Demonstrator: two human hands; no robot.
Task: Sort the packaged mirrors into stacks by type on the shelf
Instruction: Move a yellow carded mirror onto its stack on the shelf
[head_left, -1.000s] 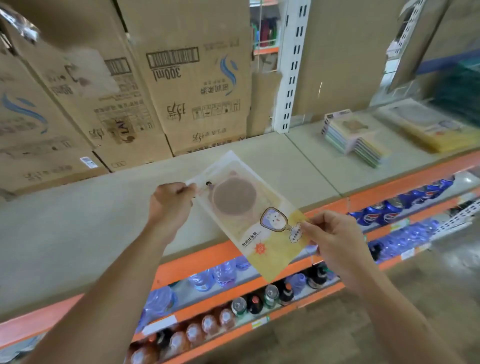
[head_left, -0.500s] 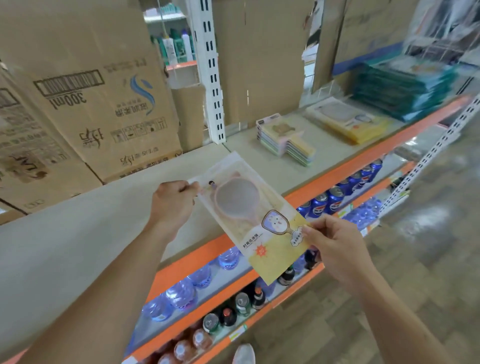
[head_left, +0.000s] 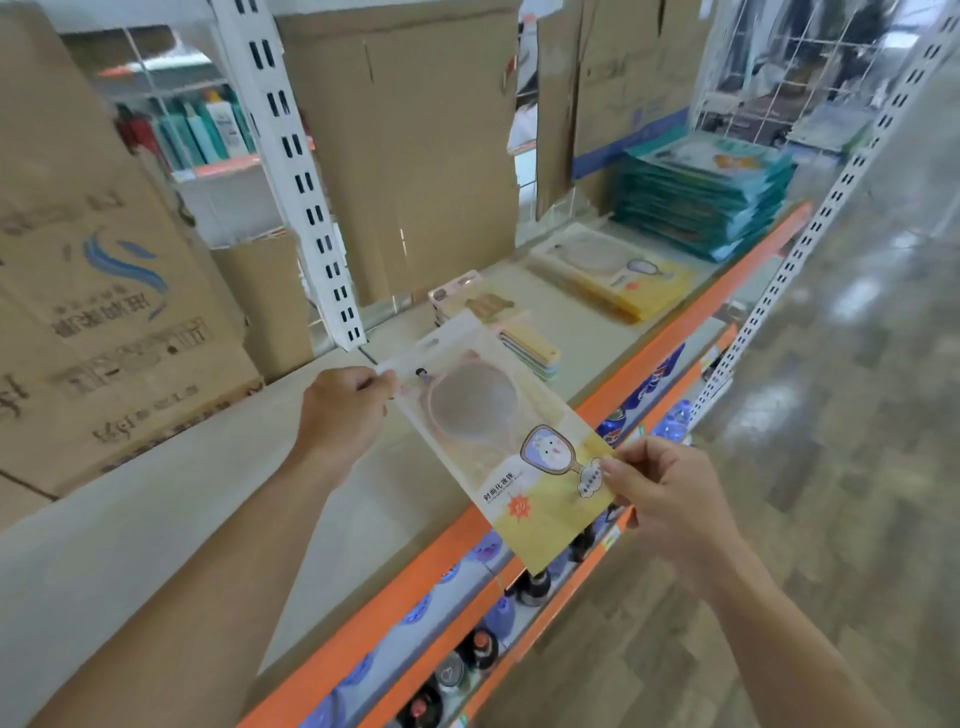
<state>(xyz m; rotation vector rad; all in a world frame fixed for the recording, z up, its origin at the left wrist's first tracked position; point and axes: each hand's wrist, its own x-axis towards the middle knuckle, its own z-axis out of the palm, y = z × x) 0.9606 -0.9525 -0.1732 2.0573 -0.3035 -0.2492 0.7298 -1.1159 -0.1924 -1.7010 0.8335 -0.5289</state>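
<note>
Mirror pack (head_left: 493, 447): I have it in the air over the shelf's (head_left: 130, 519) front edge, tilted with the printed face up, so I can read its type.
Left hand (head_left: 345, 415): fingers curled, pinching the top corner beside the hang hole.
Right hand (head_left: 665, 499): thumb and fingers pinch the lower edge. I judge that holding two opposite ends keeps the floppy bag flat.
Yellow stack (head_left: 623, 275): further right, near the front edge, with the same print. I take it as the likely destination.
Small stack (head_left: 483, 304): just behind the pack, a narrower kind.
Green stack (head_left: 706, 202): at the shelf's far right end, another type kept apart.
</note>
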